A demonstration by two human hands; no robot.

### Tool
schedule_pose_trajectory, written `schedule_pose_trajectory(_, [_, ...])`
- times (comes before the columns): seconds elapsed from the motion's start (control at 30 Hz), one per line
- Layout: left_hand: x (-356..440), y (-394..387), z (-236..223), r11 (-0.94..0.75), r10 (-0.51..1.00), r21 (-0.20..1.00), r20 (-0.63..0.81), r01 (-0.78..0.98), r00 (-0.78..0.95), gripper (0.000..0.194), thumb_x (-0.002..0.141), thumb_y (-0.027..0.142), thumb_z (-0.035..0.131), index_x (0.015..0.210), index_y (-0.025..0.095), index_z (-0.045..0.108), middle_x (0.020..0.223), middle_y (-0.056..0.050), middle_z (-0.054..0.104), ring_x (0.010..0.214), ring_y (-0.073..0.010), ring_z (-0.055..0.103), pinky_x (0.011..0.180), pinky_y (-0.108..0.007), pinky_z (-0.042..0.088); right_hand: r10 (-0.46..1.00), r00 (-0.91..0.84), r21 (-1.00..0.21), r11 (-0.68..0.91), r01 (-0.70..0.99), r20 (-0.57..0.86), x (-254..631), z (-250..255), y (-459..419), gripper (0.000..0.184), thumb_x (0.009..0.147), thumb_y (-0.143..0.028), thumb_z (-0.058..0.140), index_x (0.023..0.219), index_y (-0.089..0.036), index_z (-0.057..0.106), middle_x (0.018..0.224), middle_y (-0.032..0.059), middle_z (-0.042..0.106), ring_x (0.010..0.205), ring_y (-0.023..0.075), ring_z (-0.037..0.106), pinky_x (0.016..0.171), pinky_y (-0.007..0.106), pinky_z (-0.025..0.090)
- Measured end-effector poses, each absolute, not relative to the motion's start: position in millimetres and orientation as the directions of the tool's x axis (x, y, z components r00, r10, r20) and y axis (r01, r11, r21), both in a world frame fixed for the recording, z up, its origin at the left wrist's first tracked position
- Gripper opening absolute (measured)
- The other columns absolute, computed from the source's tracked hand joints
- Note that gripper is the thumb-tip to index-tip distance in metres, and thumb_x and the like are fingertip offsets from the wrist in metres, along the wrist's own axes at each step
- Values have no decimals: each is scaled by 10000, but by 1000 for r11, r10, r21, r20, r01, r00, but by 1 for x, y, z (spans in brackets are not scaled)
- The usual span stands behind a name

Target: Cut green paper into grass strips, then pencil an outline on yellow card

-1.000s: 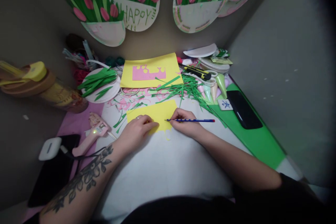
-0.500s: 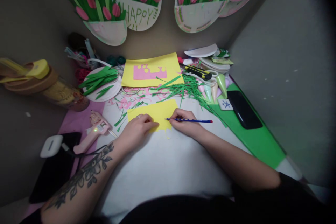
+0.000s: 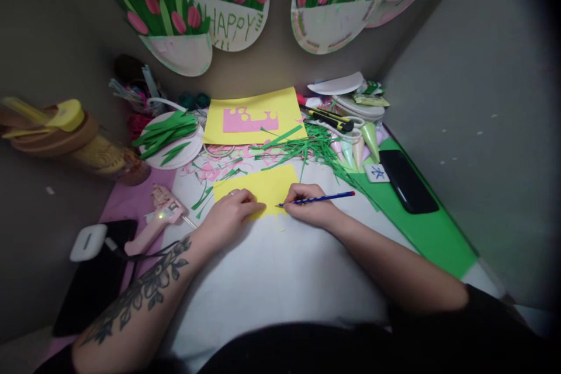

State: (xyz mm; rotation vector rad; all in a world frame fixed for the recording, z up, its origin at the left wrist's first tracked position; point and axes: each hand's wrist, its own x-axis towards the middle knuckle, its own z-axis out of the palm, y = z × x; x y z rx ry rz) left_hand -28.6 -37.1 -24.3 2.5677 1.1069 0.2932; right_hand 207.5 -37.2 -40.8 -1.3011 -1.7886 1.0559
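Right hand (image 3: 303, 203) pinches slim blue red-ended pencil (image 3: 324, 197); left hand (image 3: 236, 210) rests palm-down, unclenched, at 8 o'clock on yellow paper sheet (image 3: 274, 184), mid white surface (image 3: 280, 280). Pressure eases, sheet could skid; thin green paper strips (image 3: 315, 149), 2 o'clock, could catch underneath.

Two hands (image 3: 234, 213) (image 3: 309, 212), one pencil (image 3: 326, 197), two yellow sheets (image 3: 276, 182) (image 3: 288, 112)

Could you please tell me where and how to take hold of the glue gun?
Grip the pink glue gun by its handle, probably from the near left: it slants that way, away from the pale rod at the body's right. A cable lies close.
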Motion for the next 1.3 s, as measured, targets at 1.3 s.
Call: schedule_pose_trajectory(1.3, [-28, -37, -22, -645, 733, 368, 49, 670, 679, 349, 882, 105, 450, 1112, 254, 666, 945, -49, 585, 877, -176, 530, 759, -297, 434, 966, -259, -914, 116, 390, 12, 209, -40, -34, 67, 672, -182, 605, 611, -175, 577, 595, -29, 585, 555, 95, 502, 506, 193, 379])
